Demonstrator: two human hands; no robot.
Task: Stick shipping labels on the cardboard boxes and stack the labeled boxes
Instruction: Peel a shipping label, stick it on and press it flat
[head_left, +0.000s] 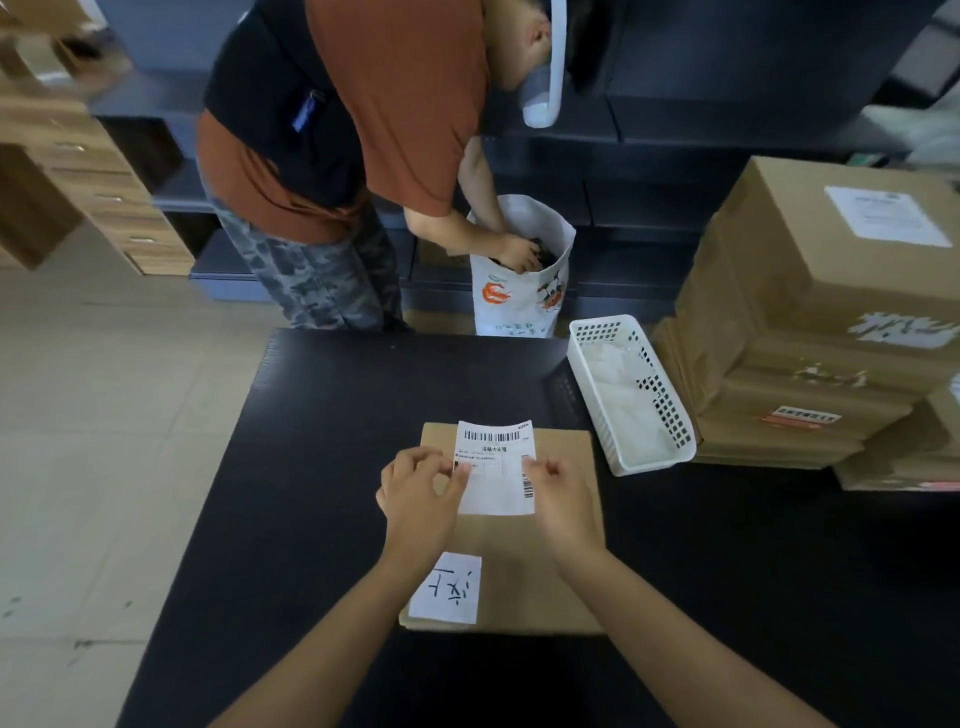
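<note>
While hands (491, 493) pinch it, label (496, 467) shows barcodes.

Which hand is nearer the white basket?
Right. The right hand pinches the shipping label's right edge, closer to the white basket; the left hand holds the label's left edge.

Both hands pinching a shipping label (496, 467) over a flat cardboard box (540, 561) on the black table (311, 467), left hand (418, 493), right hand (563, 499), white basket (631, 395) beside stacked boxes (810, 322)

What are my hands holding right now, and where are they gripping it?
Both hands hold the shipping label over the cardboard box: the left hand pinches its left edge, the right hand its right edge.
</note>
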